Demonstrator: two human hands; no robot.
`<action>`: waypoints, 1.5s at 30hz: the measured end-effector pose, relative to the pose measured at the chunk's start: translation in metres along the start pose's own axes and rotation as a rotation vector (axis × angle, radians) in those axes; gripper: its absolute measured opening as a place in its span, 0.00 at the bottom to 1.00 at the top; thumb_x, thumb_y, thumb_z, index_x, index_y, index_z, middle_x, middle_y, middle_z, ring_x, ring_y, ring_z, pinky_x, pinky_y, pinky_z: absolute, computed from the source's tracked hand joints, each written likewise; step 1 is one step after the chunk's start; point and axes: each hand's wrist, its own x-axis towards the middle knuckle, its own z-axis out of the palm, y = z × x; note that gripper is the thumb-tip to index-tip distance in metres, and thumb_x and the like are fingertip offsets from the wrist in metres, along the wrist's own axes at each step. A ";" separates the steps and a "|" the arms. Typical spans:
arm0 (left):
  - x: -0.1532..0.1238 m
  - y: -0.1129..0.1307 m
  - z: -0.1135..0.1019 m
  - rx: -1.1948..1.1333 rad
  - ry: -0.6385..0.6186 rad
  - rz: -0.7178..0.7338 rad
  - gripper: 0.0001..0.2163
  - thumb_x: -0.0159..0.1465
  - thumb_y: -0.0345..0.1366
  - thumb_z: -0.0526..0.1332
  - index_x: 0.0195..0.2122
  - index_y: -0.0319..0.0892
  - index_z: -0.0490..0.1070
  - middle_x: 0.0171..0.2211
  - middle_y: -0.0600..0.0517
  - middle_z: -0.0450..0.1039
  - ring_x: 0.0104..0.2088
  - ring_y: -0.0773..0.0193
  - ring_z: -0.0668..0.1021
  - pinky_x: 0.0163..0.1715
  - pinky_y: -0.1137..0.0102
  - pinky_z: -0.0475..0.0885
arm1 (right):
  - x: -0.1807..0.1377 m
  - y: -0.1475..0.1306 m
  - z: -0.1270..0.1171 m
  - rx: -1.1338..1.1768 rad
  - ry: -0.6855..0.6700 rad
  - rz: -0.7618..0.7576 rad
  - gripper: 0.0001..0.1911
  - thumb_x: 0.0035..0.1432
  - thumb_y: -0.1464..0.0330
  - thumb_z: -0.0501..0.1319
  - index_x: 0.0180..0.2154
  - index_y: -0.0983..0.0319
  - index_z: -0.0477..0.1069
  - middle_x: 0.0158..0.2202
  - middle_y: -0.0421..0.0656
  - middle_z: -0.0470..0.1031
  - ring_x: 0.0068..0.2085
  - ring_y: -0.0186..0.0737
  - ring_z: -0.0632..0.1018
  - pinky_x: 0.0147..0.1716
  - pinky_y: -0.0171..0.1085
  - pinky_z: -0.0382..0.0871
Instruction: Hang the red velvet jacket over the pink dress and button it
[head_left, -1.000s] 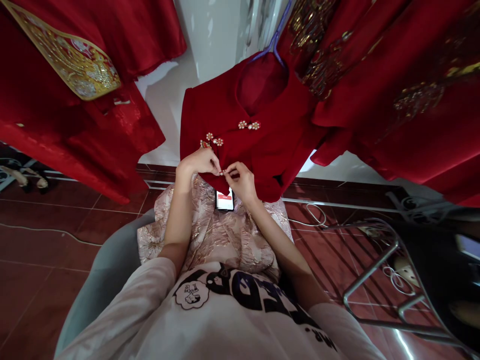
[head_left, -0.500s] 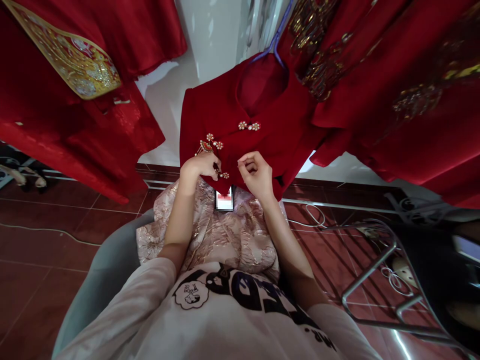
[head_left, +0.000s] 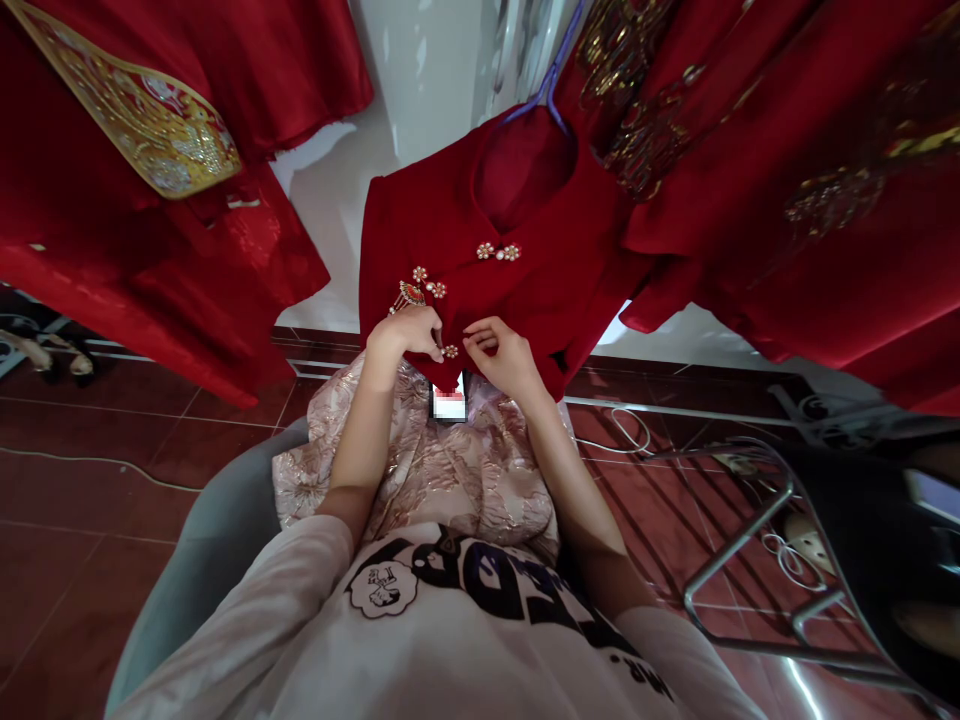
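A red jacket (head_left: 551,310) hangs in front of me on a purple hanger (head_left: 550,85), its lower part reaching my lap. My left hand (head_left: 414,332) is closed on the cloth at the jacket's lower left, beside a beaded flower button (head_left: 450,351). On the other side of that button is my right hand (head_left: 504,355), thumb and forefinger drawn together; anything between them is too small to make out. Above the left hand sit a fan-shaped ornament (head_left: 409,293) and more flower clasps (head_left: 435,289). Another pearl flower clasp (head_left: 499,252) fastens below the neckline.
A phone (head_left: 449,400) lies on the patterned shiny fabric (head_left: 450,470) over my lap. Red garments (head_left: 292,80) hang at left and right. A metal-framed chair (head_left: 739,560) stands at right, with a white cable (head_left: 630,430) on the tiled floor.
My right hand has come left and slightly down, closer to the lower flower button. My left hand has shifted a little to the right, still on the cloth.
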 end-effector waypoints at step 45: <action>0.000 -0.030 0.000 -0.290 -0.029 0.245 0.11 0.52 0.38 0.74 0.32 0.40 0.76 0.33 0.53 0.81 0.35 0.66 0.80 0.38 0.74 0.69 | -0.001 0.002 0.018 0.063 0.030 0.075 0.07 0.50 0.73 0.68 0.31 0.58 0.72 0.29 0.37 0.80 0.32 0.37 0.80 0.36 0.37 0.74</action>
